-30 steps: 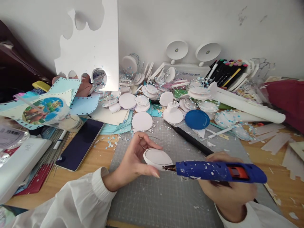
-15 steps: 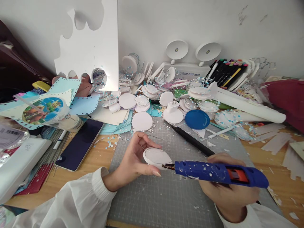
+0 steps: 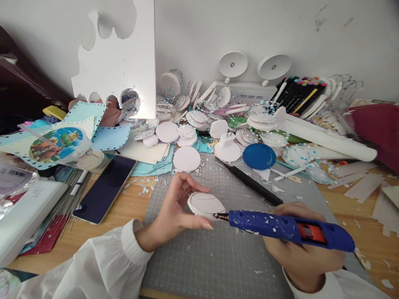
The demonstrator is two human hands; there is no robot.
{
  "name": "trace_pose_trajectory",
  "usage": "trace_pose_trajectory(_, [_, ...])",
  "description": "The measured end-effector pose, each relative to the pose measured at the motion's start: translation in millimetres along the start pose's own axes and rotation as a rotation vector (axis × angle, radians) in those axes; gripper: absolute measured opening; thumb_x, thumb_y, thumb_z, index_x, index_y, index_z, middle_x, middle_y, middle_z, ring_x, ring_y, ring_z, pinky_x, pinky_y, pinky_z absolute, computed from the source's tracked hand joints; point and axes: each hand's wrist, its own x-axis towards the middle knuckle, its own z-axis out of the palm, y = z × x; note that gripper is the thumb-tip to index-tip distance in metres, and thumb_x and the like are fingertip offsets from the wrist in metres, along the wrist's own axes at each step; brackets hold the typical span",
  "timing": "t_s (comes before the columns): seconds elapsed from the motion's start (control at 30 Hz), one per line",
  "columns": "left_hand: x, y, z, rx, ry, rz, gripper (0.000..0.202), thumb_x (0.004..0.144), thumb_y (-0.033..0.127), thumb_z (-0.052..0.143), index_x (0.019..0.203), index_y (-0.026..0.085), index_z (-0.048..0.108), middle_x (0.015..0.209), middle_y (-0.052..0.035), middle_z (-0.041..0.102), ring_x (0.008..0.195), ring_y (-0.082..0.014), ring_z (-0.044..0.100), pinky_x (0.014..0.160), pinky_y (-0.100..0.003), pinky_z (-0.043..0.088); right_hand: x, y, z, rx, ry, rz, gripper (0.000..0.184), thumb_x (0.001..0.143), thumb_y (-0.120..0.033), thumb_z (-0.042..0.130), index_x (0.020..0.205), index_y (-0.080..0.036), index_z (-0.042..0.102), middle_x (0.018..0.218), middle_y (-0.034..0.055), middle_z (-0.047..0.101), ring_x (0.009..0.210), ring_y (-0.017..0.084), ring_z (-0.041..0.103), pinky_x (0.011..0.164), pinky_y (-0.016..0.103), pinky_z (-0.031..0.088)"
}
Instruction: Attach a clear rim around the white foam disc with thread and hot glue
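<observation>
Between the thumb and fingers of my left hand [image 3: 179, 207] is a white foam disc [image 3: 205, 203], tilted, with a thin wire loop curving over its face. My right hand [image 3: 307, 249] is wrapped round a blue hot glue gun [image 3: 264, 224] spotted with white bits. The gun's dark nozzle meets the lower right edge of the disc, near my left thumb tip. Both hands are above the grey cutting mat [image 3: 187, 265]. A black pen-like tool [image 3: 252, 182] with a thin curved tip lies on the mat just beyond the gun.
Behind the mat are piled white discs [image 3: 187, 158], a blue round lid [image 3: 259, 156] and a white plug adapter [image 3: 227, 140]. At left lie a phone [image 3: 106, 189] and a plastic cup [image 3: 90, 158]. Markers [image 3: 299, 93] and a two-headed lamp [image 3: 233, 64] stand against the wall.
The glue gun's rear end has dipped very slightly and shifted a little right, its nozzle still at the disc's edge. My left hand and the disc hold nearly the same place.
</observation>
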Motion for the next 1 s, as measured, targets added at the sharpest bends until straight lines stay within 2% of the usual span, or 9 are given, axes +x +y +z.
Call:
trace_pose_trajectory(0.1, [0, 0, -0.1, 0.003, 0.006, 0.002, 0.070, 0.051, 0.037, 0.094, 0.097, 0.022, 0.043, 0.102, -0.0061, 0.067, 0.092, -0.0187, 0.062, 0.079, -0.029, 0.049, 3, -2, 2, -0.087, 0.030, -0.133, 0.021, 0.071, -0.008, 0.068, 0.078, -0.023, 0.055, 0.063, -0.0010, 0.058, 0.054, 0.018, 0.056, 0.051, 0.033, 0.045])
trace_pose_trajectory(0.3, [0, -1, -0.2, -0.012, 0.000, 0.031, 0.068, 0.054, 0.036, 0.093, 0.100, 0.022, 0.045, 0.106, -0.0070, 0.068, 0.094, -0.0193, 0.063, 0.080, -0.031, 0.050, 4, -3, 1, -0.128, 0.042, -0.147, 0.024, 0.068, -0.007, 0.068, 0.078, -0.024, 0.054, 0.064, -0.0009, 0.059, 0.056, 0.019, 0.058, 0.054, 0.034, 0.048])
trace_pose_trajectory(0.63, [1, 1, 0.2, -0.037, -0.008, 0.052, 0.067, 0.055, 0.034, 0.093, 0.101, 0.023, 0.045, 0.108, -0.0071, 0.070, 0.098, -0.0211, 0.064, 0.082, -0.031, 0.052, 8, -6, 0, -0.161, 0.051, -0.142, 0.023, 0.070, -0.008, 0.065, 0.075, -0.025, 0.051, 0.062, -0.0015, 0.057, 0.054, 0.018, 0.057, 0.052, 0.033, 0.046])
trace_pose_trajectory(0.8, [1, 0, -0.6, -0.032, -0.006, 0.084, 0.068, 0.054, 0.031, 0.093, 0.102, 0.023, 0.046, 0.109, -0.0074, 0.070, 0.102, -0.0213, 0.064, 0.084, -0.031, 0.052, 12, -4, -1, -0.212, 0.077, -0.192, 0.024, 0.068, -0.007, 0.065, 0.072, -0.024, 0.050, 0.061, -0.0019, 0.057, 0.052, 0.017, 0.056, 0.053, 0.032, 0.045])
trace_pose_trajectory(1.0, [1, 2, -0.5, -0.038, -0.010, 0.082, 0.068, 0.054, 0.032, 0.093, 0.102, 0.023, 0.046, 0.109, -0.0075, 0.071, 0.101, -0.0208, 0.064, 0.084, -0.031, 0.052, 19, -2, -1, -0.220, 0.107, -0.323, 0.025, 0.066, -0.003, 0.065, 0.066, -0.021, 0.048, 0.060, -0.0034, 0.055, 0.049, 0.014, 0.054, 0.049, 0.028, 0.044])
